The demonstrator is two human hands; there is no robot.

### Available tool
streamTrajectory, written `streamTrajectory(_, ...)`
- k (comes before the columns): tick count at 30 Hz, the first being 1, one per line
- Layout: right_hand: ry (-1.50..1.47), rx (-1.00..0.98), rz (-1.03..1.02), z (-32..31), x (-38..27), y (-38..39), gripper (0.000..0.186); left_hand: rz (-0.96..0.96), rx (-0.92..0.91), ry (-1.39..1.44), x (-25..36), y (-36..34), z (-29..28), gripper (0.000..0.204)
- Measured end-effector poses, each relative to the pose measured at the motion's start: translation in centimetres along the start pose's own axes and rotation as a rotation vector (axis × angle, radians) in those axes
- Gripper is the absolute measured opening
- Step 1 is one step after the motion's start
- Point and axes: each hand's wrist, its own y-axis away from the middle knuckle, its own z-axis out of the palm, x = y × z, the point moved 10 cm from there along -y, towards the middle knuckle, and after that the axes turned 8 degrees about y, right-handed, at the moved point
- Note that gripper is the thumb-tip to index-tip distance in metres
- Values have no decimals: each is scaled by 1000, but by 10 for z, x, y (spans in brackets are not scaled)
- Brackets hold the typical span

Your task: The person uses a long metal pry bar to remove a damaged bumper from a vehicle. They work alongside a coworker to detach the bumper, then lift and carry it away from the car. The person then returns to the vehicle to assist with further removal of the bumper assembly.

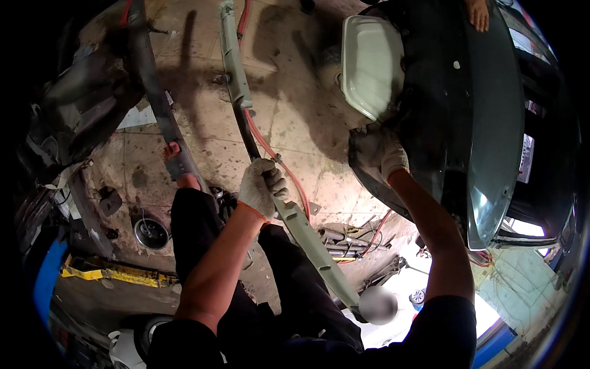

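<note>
My left hand (263, 184), in a pale work glove, is closed around a long, narrow pale-green metal car bar (313, 246). The bar slants from the upper middle down to the lower right, with slots along it and a darker stretch just above my grip. My right hand (393, 155), also gloved, is at the lower corner of a dark green car body (430, 92), beside a dark grey flap-like piece (365, 147). Its fingers are mostly hidden against the dark surface. Above it, a pale rounded-rectangle panel (372, 67) juts from the car.
Another person's hand (477, 15) rests on the car at the top. A red hose (283, 158) runs across the stained floor. A dark long strip (153, 80), a round metal bowl (151, 232), a yellow bar (117, 273) and several tools (350, 240) lie around me.
</note>
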Motion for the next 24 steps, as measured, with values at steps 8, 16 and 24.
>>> streamTrajectory(8, 625, 141, -141, 114, -23, -35, 55, 41, 121, 22, 0, -2, -4, 29)
streamTrajectory(16, 755, -321, -71, 166, -35, -86, 66, 118, 330, -18, 8, 4, -29, 31)
streamTrajectory(24, 783, -361, -62, 241, -24, -135, 67, 170, 316, -160, 21, -1, -46, 29)
